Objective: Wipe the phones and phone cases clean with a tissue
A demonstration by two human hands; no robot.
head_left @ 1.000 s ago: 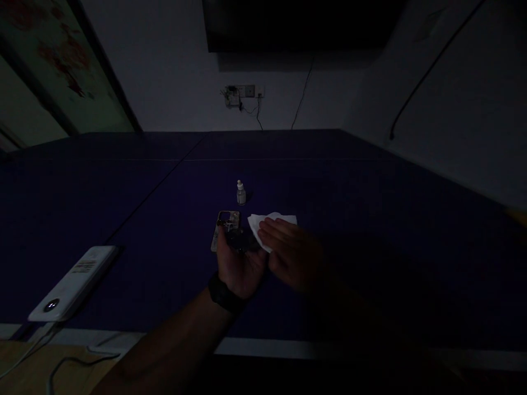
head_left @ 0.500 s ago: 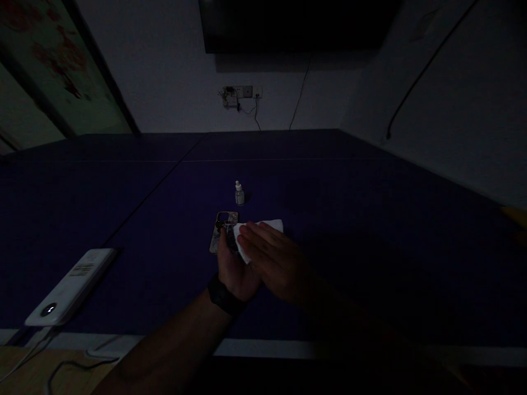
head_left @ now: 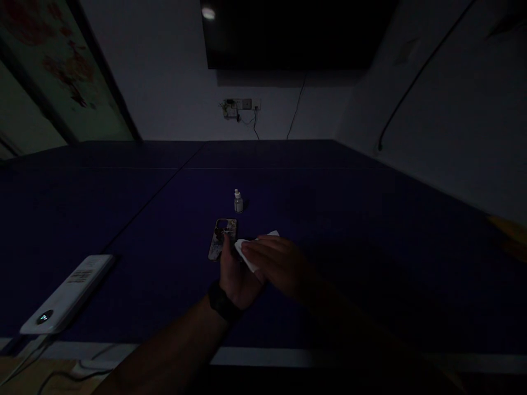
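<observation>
My left hand (head_left: pixel 239 280), with a dark band on the wrist, is closed around what looks like a phone, now nearly all hidden by my other hand and the cloth. A folded white cloth or tissue (head_left: pixel 247 258) lies over it, held under the fingers of my right hand (head_left: pixel 280 266). Just beyond my left thumb, a patterned phone case (head_left: pixel 216 249) with a large camera cut-out rests on the purple surface. Behind the case stands a small clear bottle (head_left: pixel 238 204) with a white cap.
A white power bank (head_left: pixel 68 293) with a lit round display lies at the left, cables (head_left: pixel 35 351) running off its near end. The purple tabletop (head_left: pixel 349 219) reaches back to a wall with sockets (head_left: pixel 242 105) and a dark screen (head_left: pixel 304 33). The room is dim.
My right hand and the white cloth have shifted slightly and tilted over the left palm, covering the dark item more. The whole view has moved a little, with the table lower in it.
</observation>
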